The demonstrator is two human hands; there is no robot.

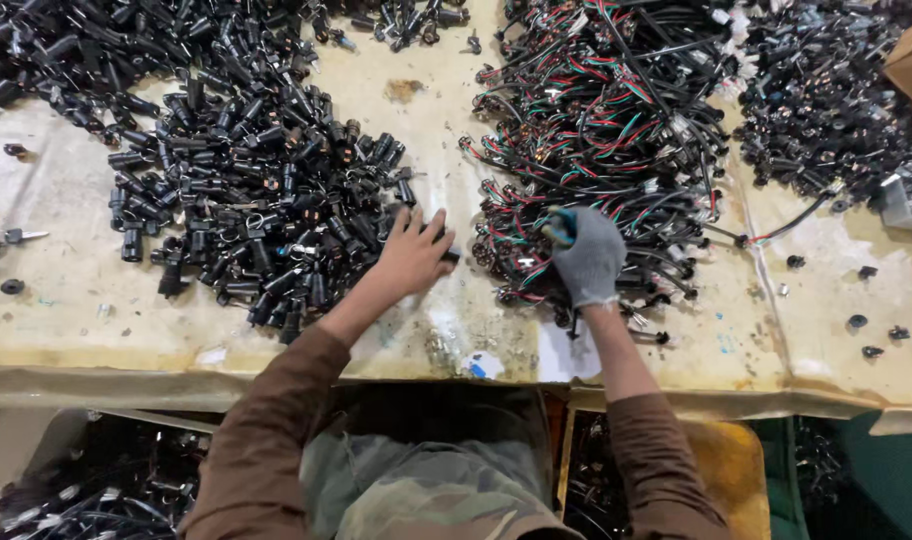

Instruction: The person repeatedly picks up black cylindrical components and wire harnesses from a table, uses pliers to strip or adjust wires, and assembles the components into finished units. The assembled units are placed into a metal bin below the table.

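**Two hands at the parts piles on a worn workbench**

The person's bare left hand [413, 252] lay flat on the workbench [66, 300], fingers spread wide and palm down, at the right-hand fringe of a large pile of black cylindrical parts [246, 190]. The fingertips touched the outermost pieces of that pile; whether any piece was pinched under the hand could not be told. The pile itself covered the middle-left of the bench and ran up toward the far edge.

The right hand [588, 258], in a grey knit glove with a blue cuff edge, was curled over the near fringe of a tangle of wired parts [606, 110] with red, green and black leads. Its fingers were bent downward into the wires, and it appeared to grip some of them, though exactly which could not be made out. That tangle filled the middle-right of the bench up to the far edge.

A further heap of small dark parts [826, 100] lay by the far right corner, and a few loose black caps [861, 325] were scattered near the right edge. Both brown sleeves [276, 430] reached in over the near edge.
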